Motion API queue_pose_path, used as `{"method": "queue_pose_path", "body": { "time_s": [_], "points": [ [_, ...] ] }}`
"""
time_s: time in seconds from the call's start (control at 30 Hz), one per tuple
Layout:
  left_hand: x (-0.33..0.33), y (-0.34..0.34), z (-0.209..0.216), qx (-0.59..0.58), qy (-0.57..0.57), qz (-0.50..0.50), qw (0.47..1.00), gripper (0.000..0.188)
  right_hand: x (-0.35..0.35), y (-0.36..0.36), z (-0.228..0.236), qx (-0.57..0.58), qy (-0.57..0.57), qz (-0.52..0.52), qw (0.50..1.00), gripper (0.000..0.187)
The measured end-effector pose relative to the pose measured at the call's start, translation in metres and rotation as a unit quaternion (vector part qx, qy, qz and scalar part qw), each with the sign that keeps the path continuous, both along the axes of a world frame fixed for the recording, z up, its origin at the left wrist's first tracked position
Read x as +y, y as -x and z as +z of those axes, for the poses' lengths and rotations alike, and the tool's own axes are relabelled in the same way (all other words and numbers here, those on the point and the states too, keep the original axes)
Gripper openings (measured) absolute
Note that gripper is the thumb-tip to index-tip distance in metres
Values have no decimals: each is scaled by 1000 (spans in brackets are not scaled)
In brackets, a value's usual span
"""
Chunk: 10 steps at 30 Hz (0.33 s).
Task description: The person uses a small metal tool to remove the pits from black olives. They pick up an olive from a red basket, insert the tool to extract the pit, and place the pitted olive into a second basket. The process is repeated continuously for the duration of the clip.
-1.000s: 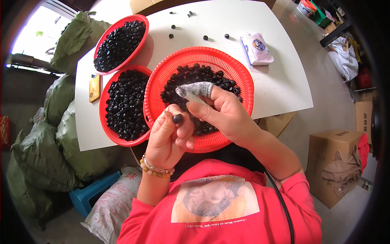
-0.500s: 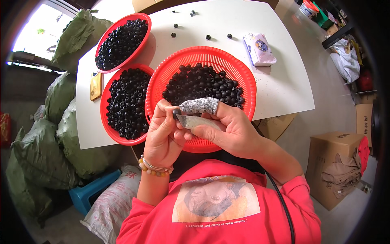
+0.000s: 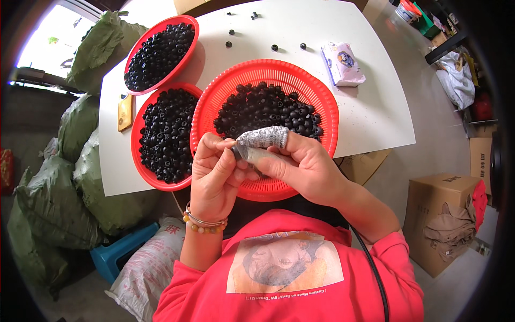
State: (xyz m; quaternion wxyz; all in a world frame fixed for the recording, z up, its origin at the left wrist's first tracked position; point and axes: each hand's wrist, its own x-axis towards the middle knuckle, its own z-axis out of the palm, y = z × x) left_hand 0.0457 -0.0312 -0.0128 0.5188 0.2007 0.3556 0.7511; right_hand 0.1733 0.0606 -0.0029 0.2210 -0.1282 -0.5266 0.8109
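Observation:
Between the thumb and fingertips of my left hand [image 3: 215,170] is a small black round piece [image 3: 236,152], partly covered by the fingers. My right hand [image 3: 306,166] grips a short knife [image 3: 258,155] with a pale wrapped handle, its blade end against the piece. A grey knitted finger sleeve [image 3: 263,137] covers my right index finger. Both hands hover over the near rim of a big red plastic basket [image 3: 317,91], which holds many similar black pieces [image 3: 268,110].
Two red baskets of black pieces, one far [image 3: 196,40] and one near [image 3: 140,167], stand at the left of the white table [image 3: 381,107]. A tissue pack [image 3: 343,64] lies right, a yellow case [image 3: 125,114] left. Green sacks [image 3: 53,198] and a carton [image 3: 437,220] flank me.
The knife has shifted slightly and its blade, plainly visible before, is now mostly hidden at the black piece. My left fingers have closed in nearer to the sleeved finger.

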Motion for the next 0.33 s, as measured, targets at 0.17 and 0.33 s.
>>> {"method": "queue_pose_path", "body": {
  "time_s": [0.17, 0.33],
  "points": [
    [2, -1, 1, 0, 4, -13, 1000, 6, 8, 3, 9, -12, 50, -31, 998, 25],
    [-2, 1, -8, -30, -52, -103, 993, 12, 3, 18, -4, -13, 25, -27, 999, 43]
  ]
}}
